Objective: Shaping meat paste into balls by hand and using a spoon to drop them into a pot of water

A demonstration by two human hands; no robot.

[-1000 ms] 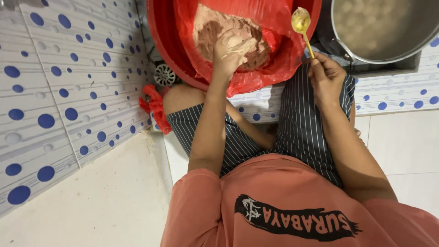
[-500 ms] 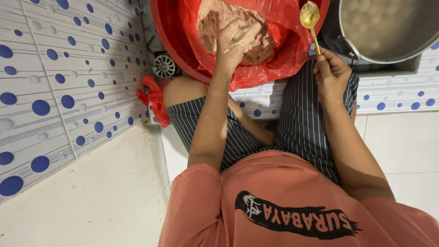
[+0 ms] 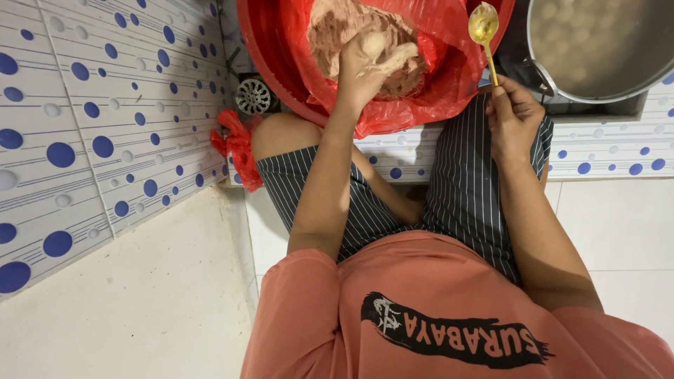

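Left hand: the left hand (image 3: pixel 365 67) reaches into the red basin and is closed around a lump of the pinkish paste (image 3: pixel 337 28), the fingers curled and smeared with it; a rounded bit of paste bulges out at the top of the fist.
Right hand: the right hand (image 3: pixel 512 116) is closed on the handle of a gold spoon (image 3: pixel 484 31), holding it upright with the bowl up; the bowl looks coated with paste.
Paste: it sits as a heap in the middle of the basin, on top of the red plastic lining, partly hidden behind the left hand.
Basin: the red basin (image 3: pixel 260 49) is round, lined with a red plastic bag (image 3: pixel 449 77) whose edge hangs over the near rim, just above the person's knees.
Pot: a metal pot (image 3: pixel 604 91) stands to the right of the basin, close beside the spoon; pale round balls show blurred inside it.
Spoon's place: between the basin and the pot, its bowl over the basin's right edge.
Surroundings: a floor drain (image 3: pixel 253 96) lies left of the basin, with a scrap of red plastic (image 3: pixel 239 147) below it; white tiles with blue dots (image 3: pixel 91 126) cover the wall on the left.
Person: seated low, in striped shorts (image 3: pixel 463 189) and a salmon shirt (image 3: pixel 351 316), both forearms stretched forward.
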